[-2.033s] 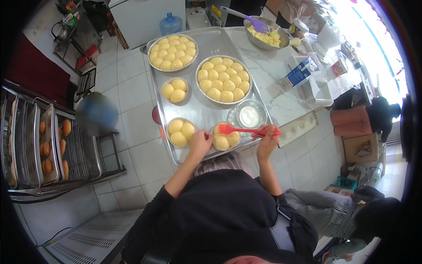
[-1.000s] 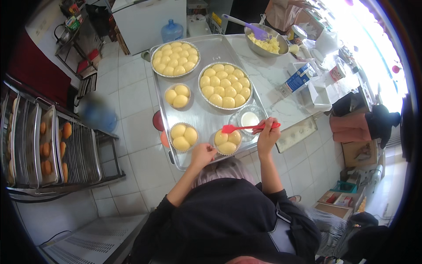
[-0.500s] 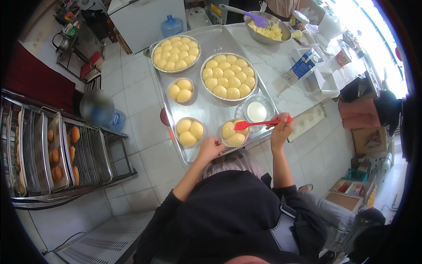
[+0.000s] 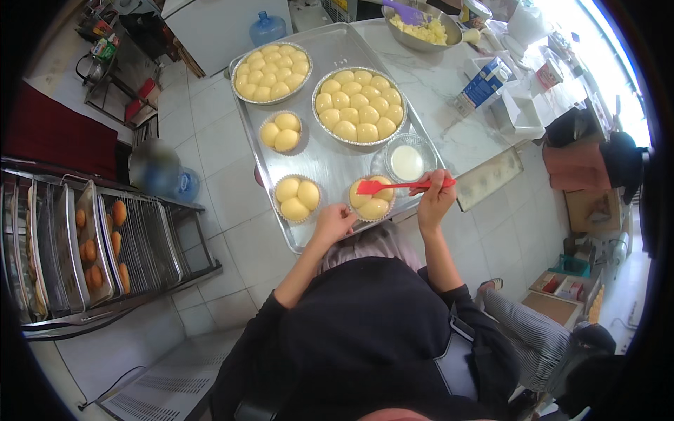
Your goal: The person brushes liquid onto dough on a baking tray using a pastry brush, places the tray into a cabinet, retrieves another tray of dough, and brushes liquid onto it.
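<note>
My right hand (image 4: 434,196) grips a red pastry brush (image 4: 414,185). Its head lies on a cluster of yellow dough balls (image 4: 375,208) in a paper baking cup at the tray's near edge. Closed fingers of my left hand (image 4: 335,223) are at this cup's left rim; whether they pinch the paper is hidden. A clear bowl of white liquid (image 4: 407,163) sits just beyond the brush. To the left stand two similar dough cups (image 4: 297,198), one behind the other. Two round foil pans of glossy dough balls, one at the left (image 4: 273,73) and one at the right (image 4: 360,105), fill the far part.
The metal tray (image 4: 330,165) extends past the marble table's (image 4: 435,98) left edge. Behind are a steel bowl with yellow lumps (image 4: 425,31) and purple spatula (image 4: 406,12), a blue carton (image 4: 484,84) and white containers (image 4: 518,119). A rack of baked goods (image 4: 98,245) stands left.
The brush head has shifted slightly left over the near dough cup, along with my right hand. My left hand stays by the same cup. The whole view has shifted a little.
</note>
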A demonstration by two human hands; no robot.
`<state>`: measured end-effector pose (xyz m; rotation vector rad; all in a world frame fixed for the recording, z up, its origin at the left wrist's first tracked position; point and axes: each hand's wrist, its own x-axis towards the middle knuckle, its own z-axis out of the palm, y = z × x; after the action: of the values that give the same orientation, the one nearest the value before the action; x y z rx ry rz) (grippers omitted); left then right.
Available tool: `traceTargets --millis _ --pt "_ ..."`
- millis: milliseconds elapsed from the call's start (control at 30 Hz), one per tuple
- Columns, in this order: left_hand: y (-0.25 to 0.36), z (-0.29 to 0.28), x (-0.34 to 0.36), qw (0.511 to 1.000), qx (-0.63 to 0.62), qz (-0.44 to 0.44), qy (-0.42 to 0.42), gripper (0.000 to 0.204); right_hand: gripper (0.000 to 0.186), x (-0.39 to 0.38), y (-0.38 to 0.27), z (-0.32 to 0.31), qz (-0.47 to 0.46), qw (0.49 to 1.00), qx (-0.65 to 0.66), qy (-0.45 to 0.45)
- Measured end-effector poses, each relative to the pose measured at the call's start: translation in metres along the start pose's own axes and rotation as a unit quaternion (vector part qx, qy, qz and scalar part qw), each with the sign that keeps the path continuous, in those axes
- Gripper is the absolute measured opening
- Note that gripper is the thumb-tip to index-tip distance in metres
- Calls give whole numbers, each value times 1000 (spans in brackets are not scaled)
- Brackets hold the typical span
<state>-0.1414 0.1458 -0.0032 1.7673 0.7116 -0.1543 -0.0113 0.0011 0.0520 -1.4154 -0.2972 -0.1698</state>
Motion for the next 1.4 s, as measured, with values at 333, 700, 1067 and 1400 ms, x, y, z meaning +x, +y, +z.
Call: traceTargets --millis 333,700,1067,1400 --pt "-4 8 -5 999 -1 27 45 21 27 8 10 8 4 1000 -16 -27" --pt "6 21 -5 985 -57 -34 158 20 26 6 10 -7 -147 961 -24 -231" --pt "13 35 -7 962 -46 -82 258 17 30 41 6 -30 -22 925 73 -372" --pt "18 37 -5 954 -39 -64 292 14 29 46 15 -6 -108 900 15 -421"
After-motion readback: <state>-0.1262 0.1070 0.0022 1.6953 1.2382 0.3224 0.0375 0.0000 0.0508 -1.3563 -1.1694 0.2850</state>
